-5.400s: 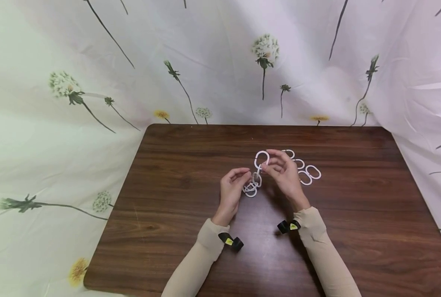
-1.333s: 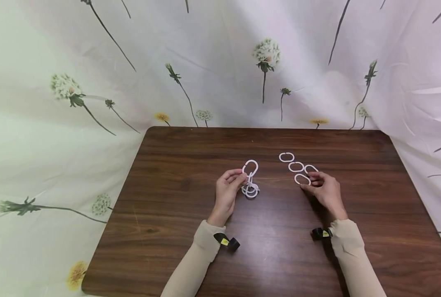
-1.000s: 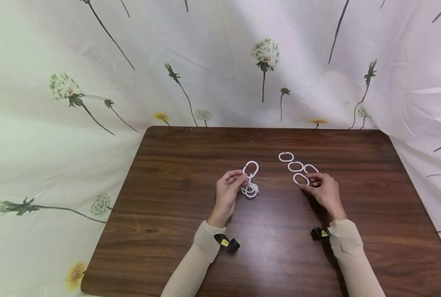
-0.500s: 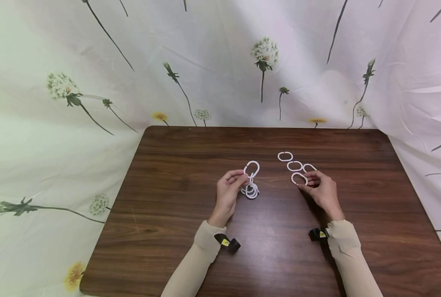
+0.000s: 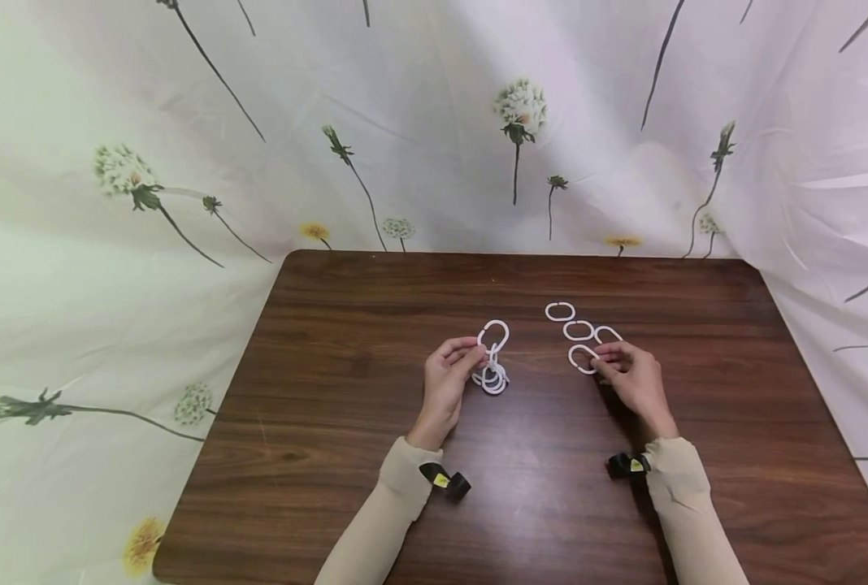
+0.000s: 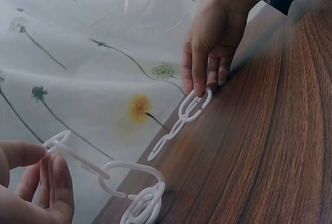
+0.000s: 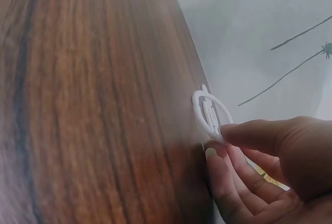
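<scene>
White flower-print cloth (image 5: 419, 106) hangs behind a brown wood-grained table (image 5: 332, 341).

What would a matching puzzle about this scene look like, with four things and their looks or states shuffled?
1. Left hand
2. Right hand
3. Table
4. Backdrop cloth

A. brown, wood-grained
B. pinching a white chain
C. white, flower-printed
D. pinching a single white link

Pairs: 1-B, 2-D, 3-A, 4-C
</scene>
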{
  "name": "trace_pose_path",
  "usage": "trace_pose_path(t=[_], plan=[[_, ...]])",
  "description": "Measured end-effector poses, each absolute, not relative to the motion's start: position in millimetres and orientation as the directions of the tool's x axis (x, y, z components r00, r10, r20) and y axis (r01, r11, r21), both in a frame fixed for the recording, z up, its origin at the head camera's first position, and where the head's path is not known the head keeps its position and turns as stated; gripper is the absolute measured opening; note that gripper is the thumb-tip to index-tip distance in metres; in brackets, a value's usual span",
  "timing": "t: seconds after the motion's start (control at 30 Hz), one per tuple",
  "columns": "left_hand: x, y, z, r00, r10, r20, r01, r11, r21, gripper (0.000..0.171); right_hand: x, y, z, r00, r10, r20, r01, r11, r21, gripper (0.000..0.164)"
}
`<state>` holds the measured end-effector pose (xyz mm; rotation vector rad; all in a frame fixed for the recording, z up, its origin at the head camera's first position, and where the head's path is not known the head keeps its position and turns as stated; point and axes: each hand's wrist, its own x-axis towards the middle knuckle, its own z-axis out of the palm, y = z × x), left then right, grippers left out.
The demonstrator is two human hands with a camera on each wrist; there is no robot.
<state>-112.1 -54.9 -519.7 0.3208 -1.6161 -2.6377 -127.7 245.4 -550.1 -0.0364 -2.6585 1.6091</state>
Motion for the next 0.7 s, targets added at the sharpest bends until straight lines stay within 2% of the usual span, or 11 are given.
trace_pose_path(t=[0.27, 0.6, 0.7], plan=[[-112, -55, -521, -0.98, -0.131, -0.152, -0.078, -0.45, 0.89, 0.016, -129, 241, -548, -0.999, 0.031, -0.024, 0.033, 0.321, -0.946, 0.029], [-113, -55, -521, -0.981, -0.13, -0.145, -0.071, -0.453, 0.889, 0.017, -128, 233, -530, -1.0, 0.021, -0.01, 0.015, 0.252, -0.968, 0.028], [-112, -55, -520, -0.982, -0.13, -0.14, -0.067, -0.452, 0.889, 0.019, -131, 232, -534, -1.0, 0.015, 0.001, 0.002, 0.214, -0.977, 0.029]])
